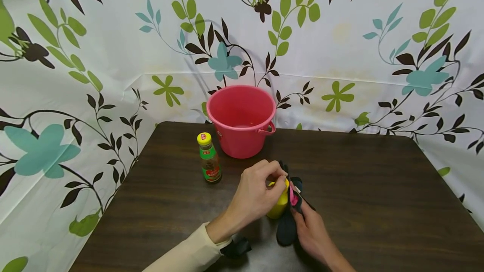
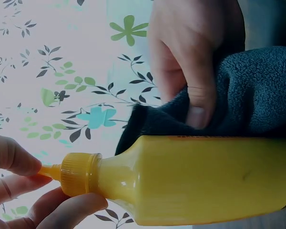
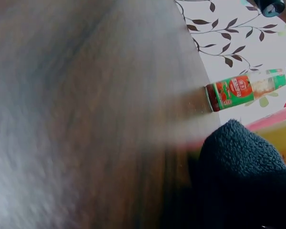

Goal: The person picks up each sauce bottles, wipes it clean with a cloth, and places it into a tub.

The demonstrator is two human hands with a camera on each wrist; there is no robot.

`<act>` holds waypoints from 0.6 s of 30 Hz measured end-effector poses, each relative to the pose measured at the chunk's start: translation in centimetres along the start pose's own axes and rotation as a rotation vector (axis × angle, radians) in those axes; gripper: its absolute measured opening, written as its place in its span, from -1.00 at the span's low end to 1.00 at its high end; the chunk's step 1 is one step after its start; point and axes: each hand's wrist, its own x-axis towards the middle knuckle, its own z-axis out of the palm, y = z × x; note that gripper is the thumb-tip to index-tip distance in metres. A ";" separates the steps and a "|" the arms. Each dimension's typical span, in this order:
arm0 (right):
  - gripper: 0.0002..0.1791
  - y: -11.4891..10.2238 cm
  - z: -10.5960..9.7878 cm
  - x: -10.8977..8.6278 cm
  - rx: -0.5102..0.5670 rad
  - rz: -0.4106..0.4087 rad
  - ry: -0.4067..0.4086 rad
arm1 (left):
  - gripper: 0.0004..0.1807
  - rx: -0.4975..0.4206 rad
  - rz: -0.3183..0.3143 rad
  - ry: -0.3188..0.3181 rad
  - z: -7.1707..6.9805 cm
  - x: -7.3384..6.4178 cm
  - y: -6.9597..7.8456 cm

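Observation:
A yellow squeeze bottle with a ribbed cap and pointed nozzle stands upright on the table. My left hand pinches its nozzle, thumb and fingers around the tip and cap. Right beside the bottle, my right hand grips a dark fuzzy sock, thumb pressed on the cloth. The sock hangs along the bottle's side, and its rounded lower end shows in the right wrist view. A small pink piece shows at the sock near my right fingers; what it is, I cannot tell.
A pink bucket stands at the back of the dark wooden table. Left of it is a glass sauce bottle with a yellow cap and green-red label. A leaf-patterned curtain hangs behind the table.

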 end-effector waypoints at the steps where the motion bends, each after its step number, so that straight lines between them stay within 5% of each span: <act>1: -0.46 0.0 -0.1 0.0 -0.019 0.002 -0.006 | -0.90 0.002 -0.002 0.001 0.0 0.0 0.0; 11: -0.42 1.8 0.0 0.9 -0.135 -0.073 -0.048 | -0.91 0.001 0.005 -0.012 -0.1 0.1 0.1; 18: -0.41 0.8 -0.3 0.7 0.140 0.030 -0.080 | -0.92 0.019 0.024 -0.015 -0.1 0.3 0.2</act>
